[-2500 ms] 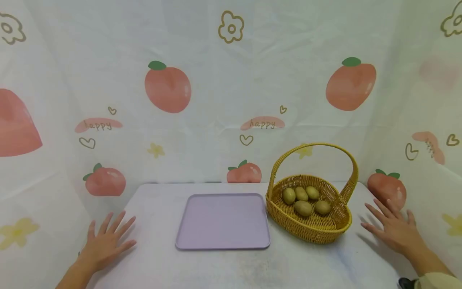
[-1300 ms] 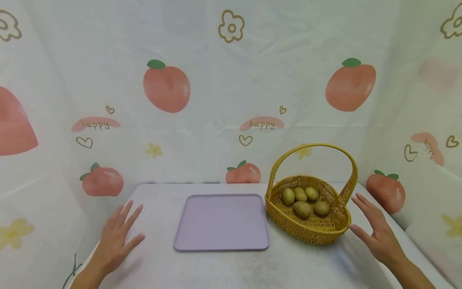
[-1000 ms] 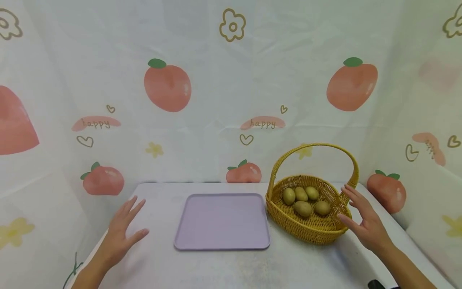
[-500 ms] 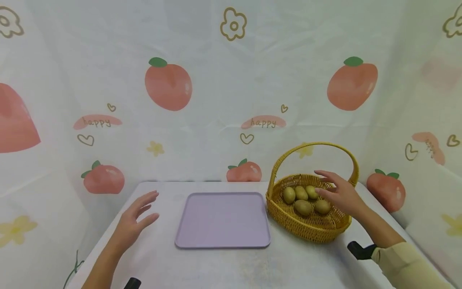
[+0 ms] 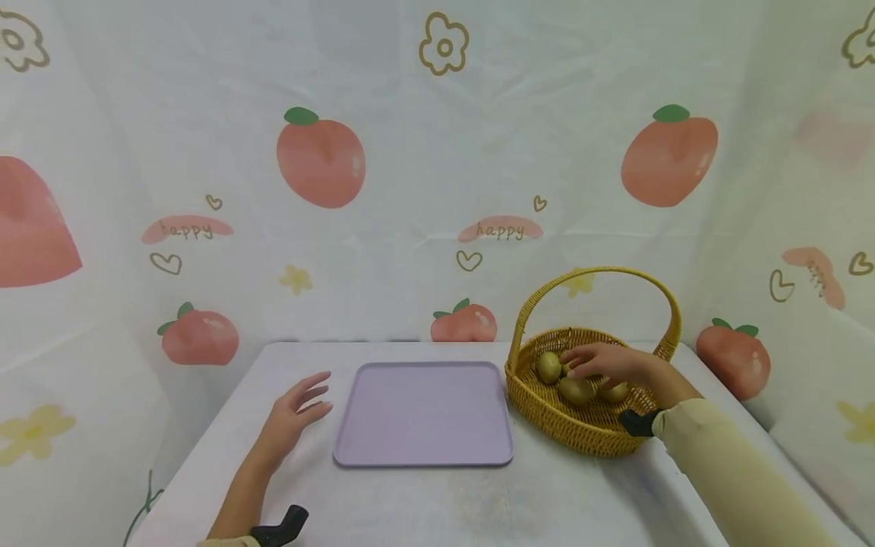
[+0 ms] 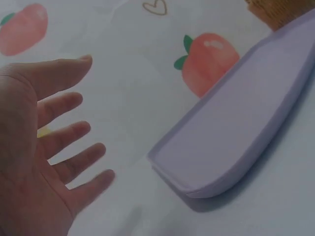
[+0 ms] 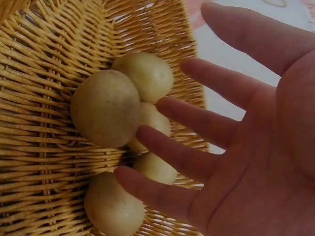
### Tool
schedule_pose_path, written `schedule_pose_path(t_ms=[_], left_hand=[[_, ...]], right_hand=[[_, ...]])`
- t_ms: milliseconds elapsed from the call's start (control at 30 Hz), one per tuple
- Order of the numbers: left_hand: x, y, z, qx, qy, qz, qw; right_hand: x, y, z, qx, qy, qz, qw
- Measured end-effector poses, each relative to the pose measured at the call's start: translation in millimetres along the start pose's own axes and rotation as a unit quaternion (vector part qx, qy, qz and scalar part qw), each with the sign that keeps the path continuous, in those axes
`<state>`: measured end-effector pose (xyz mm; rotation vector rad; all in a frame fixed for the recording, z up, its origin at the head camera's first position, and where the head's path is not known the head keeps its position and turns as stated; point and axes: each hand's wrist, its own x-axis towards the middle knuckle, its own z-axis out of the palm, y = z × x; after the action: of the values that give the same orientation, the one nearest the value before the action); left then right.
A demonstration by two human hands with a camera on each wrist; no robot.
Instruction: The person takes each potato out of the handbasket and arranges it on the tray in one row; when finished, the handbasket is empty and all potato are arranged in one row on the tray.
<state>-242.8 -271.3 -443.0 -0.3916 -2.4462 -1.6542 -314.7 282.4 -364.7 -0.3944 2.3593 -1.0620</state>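
Hovering right hand (image 5: 601, 363), fingers (image 7: 197, 123) spread, over kiwis (image 7: 106, 108) in basket (image 5: 581, 433).

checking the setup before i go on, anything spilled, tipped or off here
Nothing stands out. The basket sits upright with the kiwis inside, the purple tray lies flat and bare, the right hand reaches over the fruit, and the left hand is beside the tray.

We see a golden-yellow woven basket (image 5: 588, 425) of greenish-brown kiwis (image 5: 576, 390), a plain lilac tray (image 5: 424, 414) — and white cloth (image 5: 410, 152) printed with pink peaches.
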Motion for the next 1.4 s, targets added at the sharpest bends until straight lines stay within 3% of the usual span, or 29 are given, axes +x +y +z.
schedule_pose_path(t_ms=[133,433,600,767,1033,1233,1400], left_hand=[[1.0,-6.3,5.2,-0.013,-0.012,-0.045,0.9988],[-3.1,-28.9,14.3,0.021,-0.018,-0.112,0.9934],[-8.8,-36.0,13.3,0.027,-0.036,-0.113,0.9926],[-7.1,-40.0,14.0,0.039,-0.057,-0.110,0.9916],[-6.7,-41.7,20.3,0.091,-0.046,-0.125,0.9869],[-7.0,-36.0,20.9,0.112,-0.054,-0.126,0.9842],[-7.9,-32.8,20.3,0.134,-0.055,-0.128,0.9811]], right_hand=[[8.4,-2.1,3.2,-0.017,-0.020,0.027,0.999],[23.0,0.1,6.8,-0.074,-0.057,0.074,0.993],[25.6,-3.4,9.2,-0.100,-0.068,0.055,0.991],[26.3,-7.5,11.6,-0.136,-0.057,0.066,0.987],[32.0,-7.3,17.4,-0.199,-0.045,0.062,0.977],[33.0,-3.4,16.6,-0.170,-0.036,0.024,0.984],[30.5,-1.3,13.5,-0.135,0.004,-0.036,0.990]])
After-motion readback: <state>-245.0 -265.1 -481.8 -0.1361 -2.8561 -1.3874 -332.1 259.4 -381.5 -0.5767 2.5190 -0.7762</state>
